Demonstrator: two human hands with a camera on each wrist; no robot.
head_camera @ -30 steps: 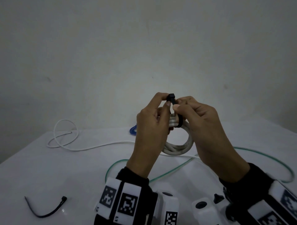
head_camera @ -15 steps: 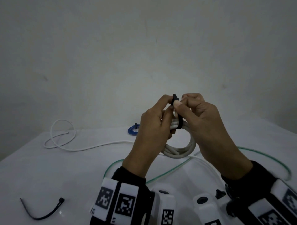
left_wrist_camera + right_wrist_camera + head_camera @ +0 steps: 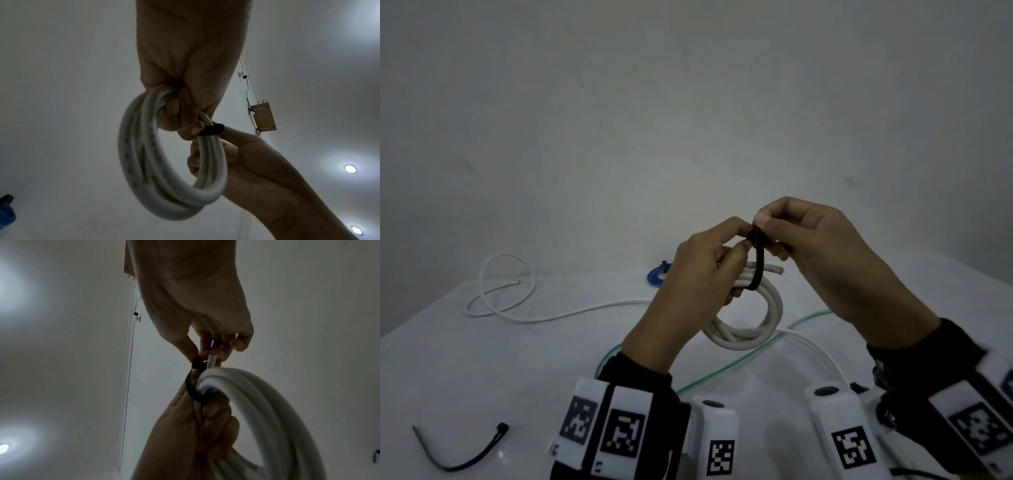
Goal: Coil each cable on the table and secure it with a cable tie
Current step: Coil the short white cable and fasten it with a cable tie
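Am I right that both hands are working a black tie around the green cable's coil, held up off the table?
Not green: the coil wrapped by the black tie is white, as the head view shows. The green cable lies loose on the table.

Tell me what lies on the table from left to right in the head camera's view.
Spare black cable tie → loose white cable → blue coil → left hand → white coil → right hand.
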